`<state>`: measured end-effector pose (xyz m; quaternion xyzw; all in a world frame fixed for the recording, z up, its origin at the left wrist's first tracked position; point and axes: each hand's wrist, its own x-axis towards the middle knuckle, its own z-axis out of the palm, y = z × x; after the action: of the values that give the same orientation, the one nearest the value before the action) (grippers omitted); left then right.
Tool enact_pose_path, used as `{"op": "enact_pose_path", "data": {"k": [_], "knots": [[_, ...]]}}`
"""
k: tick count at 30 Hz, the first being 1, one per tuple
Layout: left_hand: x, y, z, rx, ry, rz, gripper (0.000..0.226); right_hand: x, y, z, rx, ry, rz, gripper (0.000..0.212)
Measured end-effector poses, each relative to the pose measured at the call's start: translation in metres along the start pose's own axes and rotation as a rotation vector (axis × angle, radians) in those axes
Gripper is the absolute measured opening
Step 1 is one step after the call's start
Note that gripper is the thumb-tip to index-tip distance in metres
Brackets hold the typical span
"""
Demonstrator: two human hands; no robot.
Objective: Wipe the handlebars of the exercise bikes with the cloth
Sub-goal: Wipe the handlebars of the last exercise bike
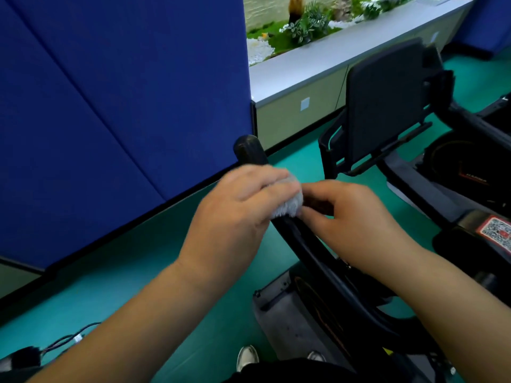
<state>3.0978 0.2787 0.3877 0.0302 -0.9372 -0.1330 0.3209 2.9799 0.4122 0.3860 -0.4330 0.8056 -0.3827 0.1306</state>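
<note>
A black handlebar [250, 150] of the exercise bike rises toward the blue partition, its rounded end free above my hands. My left hand [237, 208] grips a grey fluffy cloth [290, 203] wrapped round the bar just below that end. My right hand [351, 217] is on the other side of the bar, fingers curled against the cloth and the bar; whether it pinches the cloth or holds the bar I cannot tell. Below my hands the bar [304, 244] runs down toward the bike's body.
A blue partition [110, 106] stands close on the left. The bike's black console panel [387, 100] and frame lie to the right, with a QR sticker [496, 230]. Green floor [138, 272] below; cables [69, 338] at bottom left. My shoes [247, 356] show at the bottom.
</note>
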Motion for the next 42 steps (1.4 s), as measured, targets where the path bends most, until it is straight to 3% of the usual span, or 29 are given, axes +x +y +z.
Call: {"op": "enact_pose_path", "data": {"k": [4,8,12,15,20,23,28,32,39,42], "knots": [[0.005,0.009,-0.009,0.003,0.004,0.003,0.028,-0.005,0.006,-0.006,0.048,0.010,0.016,0.020],[0.047,-0.002,-0.025,0.204,0.052,-0.080,0.026,-0.004,0.009,-0.012,0.166,0.137,0.039,0.024],[0.047,0.009,-0.012,0.380,-0.145,-0.070,0.012,-0.001,0.006,-0.019,0.227,0.261,0.000,0.024],[0.033,0.024,-0.004,0.410,-0.220,-0.079,0.016,-0.001,0.006,-0.023,0.247,0.276,-0.015,0.021],[0.002,0.048,0.010,0.216,-0.260,-0.129,0.032,-0.003,0.009,-0.027,0.242,0.232,-0.024,0.024],[-0.010,0.047,0.007,0.086,-0.089,-0.214,0.038,-0.004,0.009,-0.026,0.232,0.227,-0.028,0.027],[-0.004,0.028,0.000,0.081,0.194,-0.358,0.035,-0.005,0.010,-0.024,0.246,0.192,-0.021,0.027],[-0.026,0.045,0.021,0.073,0.134,-0.314,0.035,-0.005,0.009,-0.025,0.237,0.178,-0.030,0.025],[-0.041,0.085,0.012,-0.185,-0.029,-0.354,0.047,-0.010,0.017,-0.024,0.216,0.126,-0.042,0.025],[-0.042,0.090,0.001,-0.292,0.075,-0.515,0.042,-0.014,0.015,-0.021,0.229,0.112,-0.070,0.027]]}}
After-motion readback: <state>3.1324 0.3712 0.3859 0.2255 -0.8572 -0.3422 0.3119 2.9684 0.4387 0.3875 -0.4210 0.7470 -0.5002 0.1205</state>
